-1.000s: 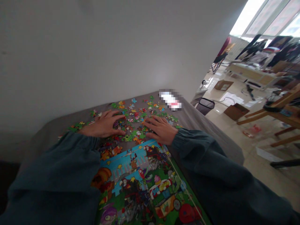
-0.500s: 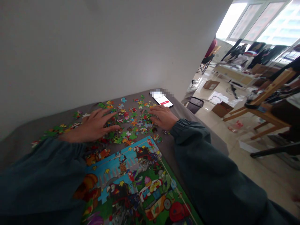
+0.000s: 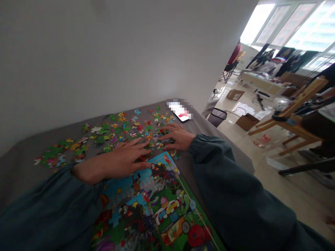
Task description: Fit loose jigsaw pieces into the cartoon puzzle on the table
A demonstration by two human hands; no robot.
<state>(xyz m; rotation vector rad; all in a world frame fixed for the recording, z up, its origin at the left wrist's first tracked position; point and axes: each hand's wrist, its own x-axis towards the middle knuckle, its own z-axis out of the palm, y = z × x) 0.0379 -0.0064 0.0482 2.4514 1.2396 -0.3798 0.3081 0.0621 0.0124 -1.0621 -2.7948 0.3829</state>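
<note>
Left hand: left hand point(image 3: 123, 162) lies flat, fingers spread, at the far edge of the colourful cartoon picture sheet point(image 3: 157, 209).
Right hand: right hand point(image 3: 176, 136) rests, fingers loosely curled, on scattered small multicoloured cardboard puzzle pieces point(image 3: 117, 130); whether it pinches one I cannot tell.
Risk: a sleeve sweep could push pieces off the grey table point(image 3: 21, 160).

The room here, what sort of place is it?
Probably a lived-in home or studio room: a table strewn with puzzle pieces, clothes hanging by the window, and cardboard boxes on the floor.
</note>
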